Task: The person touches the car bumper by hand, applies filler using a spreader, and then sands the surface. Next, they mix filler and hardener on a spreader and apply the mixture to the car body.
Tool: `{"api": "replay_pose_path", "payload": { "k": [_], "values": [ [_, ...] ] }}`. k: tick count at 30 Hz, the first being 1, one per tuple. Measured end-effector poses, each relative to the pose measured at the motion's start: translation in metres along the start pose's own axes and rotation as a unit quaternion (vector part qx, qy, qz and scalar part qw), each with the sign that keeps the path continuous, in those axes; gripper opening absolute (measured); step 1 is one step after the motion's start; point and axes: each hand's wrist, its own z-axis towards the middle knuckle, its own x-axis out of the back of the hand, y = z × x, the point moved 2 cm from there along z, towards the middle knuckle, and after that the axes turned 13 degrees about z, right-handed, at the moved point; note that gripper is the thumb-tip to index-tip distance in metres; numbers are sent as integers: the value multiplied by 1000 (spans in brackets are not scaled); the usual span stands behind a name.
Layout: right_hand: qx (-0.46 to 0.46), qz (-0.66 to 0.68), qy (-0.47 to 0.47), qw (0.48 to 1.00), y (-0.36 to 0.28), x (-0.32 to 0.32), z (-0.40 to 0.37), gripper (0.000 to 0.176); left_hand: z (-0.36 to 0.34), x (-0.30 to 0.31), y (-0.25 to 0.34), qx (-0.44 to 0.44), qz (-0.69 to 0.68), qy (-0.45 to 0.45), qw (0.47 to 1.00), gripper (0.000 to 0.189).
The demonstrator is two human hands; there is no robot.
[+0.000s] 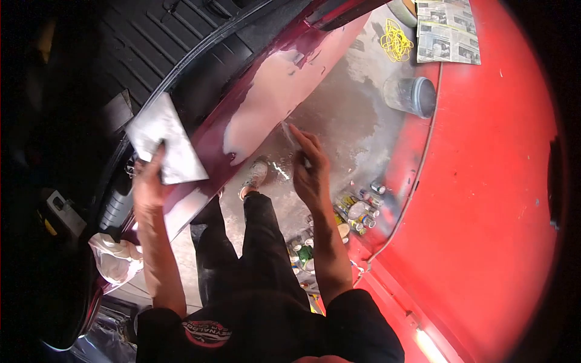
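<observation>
My left hand (150, 175) grips a flat, whitish square plate (169, 142), with the thumb on its face, above the edge of a dark red car body. My right hand (311, 166) is raised over the floor, its fingers closed on a thin flat piece (289, 134) seen nearly edge-on; what it is I cannot make out. Between the hands runs the car panel (272, 91), with pale pinkish filler patches over the dark red paint. Neither hand touches the filler patches.
Several cans (360, 209) stand on the floor by the red wall (484, 151). Farther along are a grey bucket (417, 97), a yellow cord (396, 41) and newspaper (448, 33). A whitish cloth or bag (115, 257) lies at the left on the car.
</observation>
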Motion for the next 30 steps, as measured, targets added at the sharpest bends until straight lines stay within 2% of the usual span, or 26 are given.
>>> {"api": "replay_pose_path", "payload": {
  "k": [1,2,3,4,5,6,7,9,10,11,13,14,15,16,17,20,24,26,27,29,30],
  "values": [
    [-29,61,8,998,-4,6,-10,61,-15,-15,-4,-129,338,-4,932,51],
    [-5,61,-3,998,-8,5,-20,60,-31,-29,-9,-244,518,46,819,60],
    [19,60,-14,998,-13,4,-29,60,-46,-61,-3,-147,479,30,865,41],
    [43,60,-23,997,-18,2,-38,59,-50,-90,-2,-8,218,14,976,38],
    [19,91,-82,992,-24,-2,-47,58,-56,-118,-1,117,-73,77,987,35],
    [-4,121,-140,983,-33,-7,-55,57,-59,-135,-4,112,-135,103,979,32],
    [-9,88,-143,986,-44,-9,-58,59,-60,-139,-1,109,-184,107,971,30],
    [61,-101,-222,968,-14,4,-69,57,-62,-140,0,111,-241,108,958,29],
    [95,-196,-257,942,5,11,-75,56,-64,-134,-2,117,-247,107,956,30],
    [85,-210,-294,929,14,12,-84,48,-66,-130,-3,123,-253,104,954,32],
    [-16,-36,-211,977,25,17,-99,43,-73,-128,5,147,-241,76,956,33],
    [-66,52,-170,982,32,19,-102,42,-78,-128,8,157,-236,65,957,33],
    [-132,174,-96,971,42,22,-104,39,-86,-127,-1,205,-219,78,951,26],
    [-196,293,-18,936,54,23,-106,38,-94,-128,-12,211,-205,71,953,27],
    [-255,403,61,877,61,25,-109,37,-103,-129,-25,218,-190,65,955,29],
    [-273,639,98,713,33,8,-96,46,-133,-130,-65,243,-166,12,956,35],
    [-386,554,-2,738,34,-6,-106,50,-149,-143,-63,225,-214,-1,951,36],
    [-397,492,-53,773,7,-1,-100,51,-154,-141,-82,213,-195,6,957,35],
    [-384,468,-49,795,14,-3,-103,51,-151,-141,-74,212,-217,13,953,33],
    [-303,352,-54,884,29,0,-101,48,-145,-140,-53,210,-262,29,942,29],
    [-229,254,-63,938,38,5,-94,45,-146,-136,-56,206,-252,29,945,28]
  ]
}}
